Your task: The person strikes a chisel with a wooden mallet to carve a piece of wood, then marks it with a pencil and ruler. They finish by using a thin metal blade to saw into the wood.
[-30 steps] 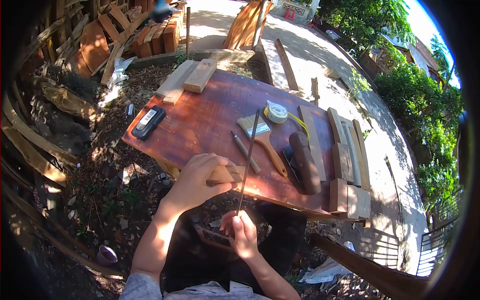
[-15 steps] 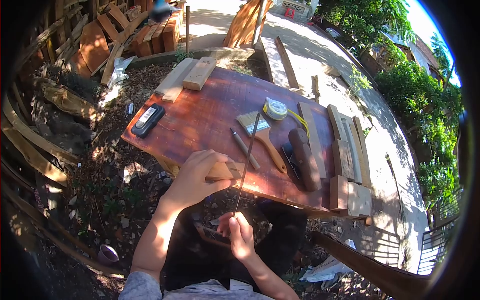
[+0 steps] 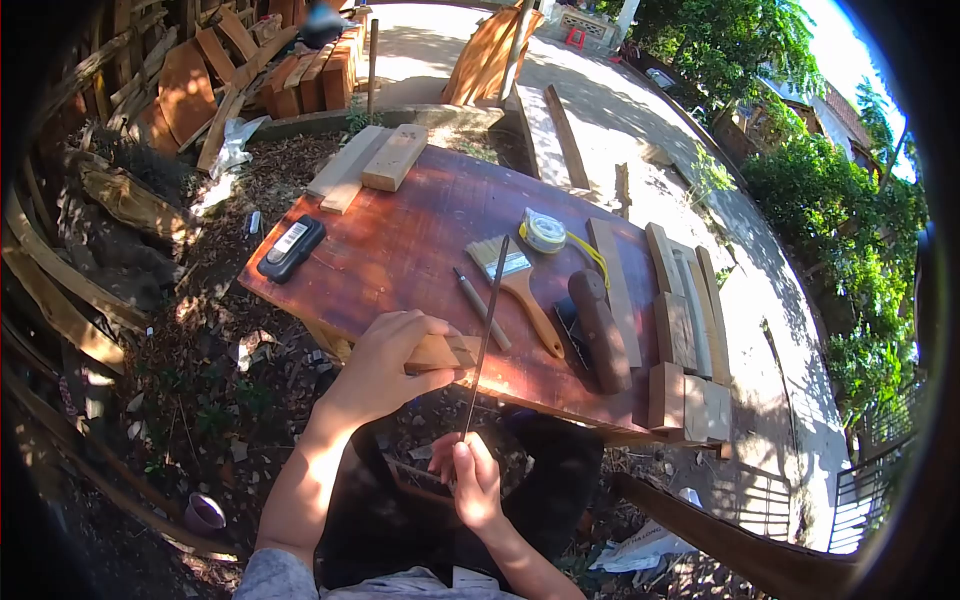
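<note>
Wood block [image 3: 432,353] lies at the near edge of the table [image 3: 390,250], clamped in the left hand [image 3: 383,367]; the right hand [image 3: 474,482], set apart, grips a thin tool [image 3: 484,345] by its lower end. The tool slants past the block's right end; contact is unclear.

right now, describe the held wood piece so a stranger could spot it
Start at the brown table and follow its edge nearest the wearer. There, the left hand grips a short wood piece, its free end beside a thin dark rod. Unlike the planks lying on the tabletop, this piece is in a hand.
</note>
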Demonstrator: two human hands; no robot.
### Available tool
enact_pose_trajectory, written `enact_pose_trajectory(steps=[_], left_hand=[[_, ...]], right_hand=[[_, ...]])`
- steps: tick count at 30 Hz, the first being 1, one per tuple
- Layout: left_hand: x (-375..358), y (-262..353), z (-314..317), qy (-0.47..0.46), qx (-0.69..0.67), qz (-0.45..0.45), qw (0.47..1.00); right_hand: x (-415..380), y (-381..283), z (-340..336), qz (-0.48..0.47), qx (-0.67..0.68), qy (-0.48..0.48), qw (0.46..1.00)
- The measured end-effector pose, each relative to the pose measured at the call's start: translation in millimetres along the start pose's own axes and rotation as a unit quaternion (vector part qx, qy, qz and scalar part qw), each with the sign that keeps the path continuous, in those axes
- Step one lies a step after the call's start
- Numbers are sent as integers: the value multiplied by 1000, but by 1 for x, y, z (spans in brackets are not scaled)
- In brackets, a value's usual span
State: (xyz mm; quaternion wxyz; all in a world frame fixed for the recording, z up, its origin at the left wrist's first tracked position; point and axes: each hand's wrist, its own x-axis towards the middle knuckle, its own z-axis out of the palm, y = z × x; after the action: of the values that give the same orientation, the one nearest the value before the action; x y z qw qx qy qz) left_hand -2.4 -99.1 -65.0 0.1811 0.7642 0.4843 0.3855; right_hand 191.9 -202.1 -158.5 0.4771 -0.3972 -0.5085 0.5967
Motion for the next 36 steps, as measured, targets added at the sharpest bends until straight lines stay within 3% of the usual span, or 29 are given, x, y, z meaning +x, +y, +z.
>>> enact_pose_trajectory(steps=[12,36], left_hand=[[-3,-7,4,23,-3,19,1000],[-4,-7,3,40,8,24,999]], right_hand=[[-4,0,2,20,-43,-1,999],[-5,11,0,9,8,-11,1000]])
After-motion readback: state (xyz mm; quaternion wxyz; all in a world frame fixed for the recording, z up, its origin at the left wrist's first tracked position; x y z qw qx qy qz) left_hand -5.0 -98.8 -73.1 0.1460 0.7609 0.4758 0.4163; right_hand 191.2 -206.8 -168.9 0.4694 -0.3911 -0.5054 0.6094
